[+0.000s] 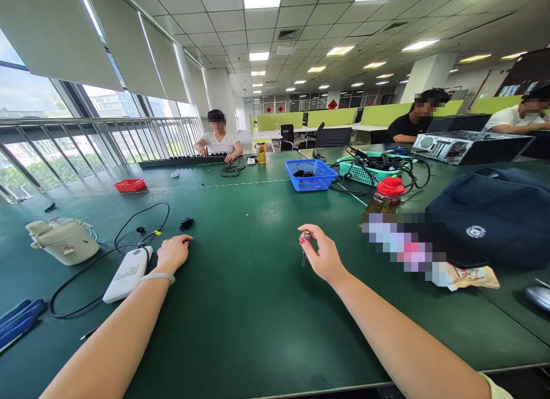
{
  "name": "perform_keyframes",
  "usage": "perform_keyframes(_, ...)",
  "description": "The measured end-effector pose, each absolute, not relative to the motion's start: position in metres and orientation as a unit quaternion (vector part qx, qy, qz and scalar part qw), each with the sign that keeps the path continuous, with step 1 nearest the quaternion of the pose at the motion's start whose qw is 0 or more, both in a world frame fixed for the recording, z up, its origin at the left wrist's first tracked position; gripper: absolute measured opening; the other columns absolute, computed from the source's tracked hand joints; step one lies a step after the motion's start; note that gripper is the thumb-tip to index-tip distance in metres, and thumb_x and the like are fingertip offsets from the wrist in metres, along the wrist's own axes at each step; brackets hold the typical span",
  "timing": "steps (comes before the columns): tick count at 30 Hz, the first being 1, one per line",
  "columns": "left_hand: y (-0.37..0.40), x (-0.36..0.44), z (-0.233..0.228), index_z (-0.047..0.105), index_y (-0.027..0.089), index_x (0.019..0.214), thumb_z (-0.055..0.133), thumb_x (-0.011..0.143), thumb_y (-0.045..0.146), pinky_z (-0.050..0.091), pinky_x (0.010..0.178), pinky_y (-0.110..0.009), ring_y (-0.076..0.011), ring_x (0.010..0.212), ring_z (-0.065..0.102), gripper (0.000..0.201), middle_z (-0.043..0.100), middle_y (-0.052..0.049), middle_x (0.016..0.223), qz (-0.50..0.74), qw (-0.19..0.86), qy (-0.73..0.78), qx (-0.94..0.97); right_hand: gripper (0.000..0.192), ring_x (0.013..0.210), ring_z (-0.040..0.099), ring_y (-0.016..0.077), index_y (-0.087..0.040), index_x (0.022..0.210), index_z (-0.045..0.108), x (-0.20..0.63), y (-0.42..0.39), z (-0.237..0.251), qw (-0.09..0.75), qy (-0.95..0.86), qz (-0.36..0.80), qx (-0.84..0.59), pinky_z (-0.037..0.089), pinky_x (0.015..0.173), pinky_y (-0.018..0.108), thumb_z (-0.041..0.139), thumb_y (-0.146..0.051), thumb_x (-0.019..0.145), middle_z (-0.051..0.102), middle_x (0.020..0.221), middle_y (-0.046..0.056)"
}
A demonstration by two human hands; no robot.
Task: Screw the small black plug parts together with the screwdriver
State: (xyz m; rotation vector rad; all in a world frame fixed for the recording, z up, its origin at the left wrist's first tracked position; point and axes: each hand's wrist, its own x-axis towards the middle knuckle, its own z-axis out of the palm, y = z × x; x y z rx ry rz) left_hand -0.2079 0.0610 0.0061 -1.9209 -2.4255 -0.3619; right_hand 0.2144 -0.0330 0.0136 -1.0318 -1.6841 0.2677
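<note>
My right hand (323,254) is raised a little above the green table (258,307) and pinches a small metal part (306,244) between thumb and fingertips; it hangs down from the fingers. My left hand (172,252) rests knuckles-down on the table with fingers curled, beside a white power adapter (128,273) with a black cable (129,227). A small black piece (186,222) lies just beyond the left hand.
A white kettle (63,240) stands at the left, a red tray (129,185) farther back, a blue basket (311,174) and teal basket (369,168) mid-table, a red-capped bottle (387,194) and dark bag (490,221) at right. Other people sit at the far tables.
</note>
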Motion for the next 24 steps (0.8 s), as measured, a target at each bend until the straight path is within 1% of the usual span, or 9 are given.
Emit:
perform_keyframes(4,0.061,-0.212,0.007,0.07,0.025,0.113,0.044,0.087,0.028,0.043,0.1,-0.037,-0.0286,0.116,0.058,0.037,0.066,-0.006,0.126,-0.116,0.008,-0.757,-0.643,0.02,0.074,0.064,0.0176,-0.026,0.11,0.056,0.213,-0.033,0.013,0.532,-0.715,0.127,-0.435,0.055,0.072,0.032,0.048,-0.033,0.094,0.064,0.084,0.002)
perform_keyframes(8,0.058,-0.209,0.014,0.07,0.023,0.114,0.044,0.087,0.027,0.045,0.097,-0.037,-0.0284,0.112,0.06,0.038,0.067,-0.007,0.124,-0.141,-0.007,-0.751,-0.645,0.02,0.076,0.064,0.0178,-0.025,0.11,0.056,0.215,-0.032,0.014,0.536,-0.709,0.131,-0.439,0.055,0.073,0.033,0.048,-0.034,0.093,0.064,0.082,0.001)
perform_keyframes(10,0.054,-0.208,0.02,0.069,0.021,0.116,0.043,0.088,0.028,0.046,0.094,-0.036,-0.0278,0.108,0.061,0.039,0.068,-0.009,0.119,-0.194,-0.006,-0.75,-0.632,0.021,0.076,0.064,0.0178,-0.025,0.11,0.056,0.216,-0.031,0.014,0.536,-0.708,0.141,-0.437,0.055,0.073,0.033,0.048,-0.034,0.093,0.064,0.083,0.001)
perform_keyframes(14,0.039,-0.213,0.033,0.066,0.022,0.121,0.043,0.09,0.039,0.049,0.087,-0.038,-0.0265,0.092,0.065,0.042,0.07,-0.01,0.104,-0.326,0.001,-0.77,-0.548,0.022,0.077,0.064,0.0179,-0.025,0.111,0.056,0.217,-0.031,0.015,0.53,-0.708,0.174,-0.433,0.056,0.071,0.033,0.049,-0.034,0.092,0.065,0.085,0.002)
perform_keyframes(17,0.028,-0.221,0.039,0.066,0.023,0.12,0.043,0.091,0.041,0.05,0.085,-0.039,-0.0259,0.089,0.065,0.041,0.07,-0.008,0.096,-0.373,0.012,-0.776,-0.509,0.022,0.076,0.064,0.0178,-0.025,0.111,0.057,0.217,-0.031,0.015,0.528,-0.708,0.179,-0.434,0.056,0.071,0.033,0.05,-0.034,0.092,0.064,0.084,0.002)
perform_keyframes(20,0.022,-0.228,0.042,0.066,0.026,0.119,0.042,0.091,0.041,0.049,0.082,-0.037,-0.0258,0.09,0.064,0.04,0.07,-0.006,0.095,-0.362,0.011,-0.774,-0.519,0.021,0.075,0.063,0.0177,-0.026,0.11,0.057,0.218,-0.032,0.016,0.524,-0.712,0.186,-0.429,0.055,0.071,0.033,0.051,-0.035,0.092,0.064,0.082,0.001)
perform_keyframes(24,0.022,-0.231,0.042,0.064,0.027,0.118,0.044,0.09,0.038,0.048,0.081,-0.036,-0.0253,0.091,0.064,0.036,0.07,-0.004,0.101,-0.331,-0.015,-0.778,-0.534,0.021,0.076,0.063,0.0173,-0.026,0.11,0.057,0.218,-0.032,0.014,0.527,-0.71,0.194,-0.425,0.055,0.071,0.033,0.051,-0.035,0.093,0.063,0.082,0.001)
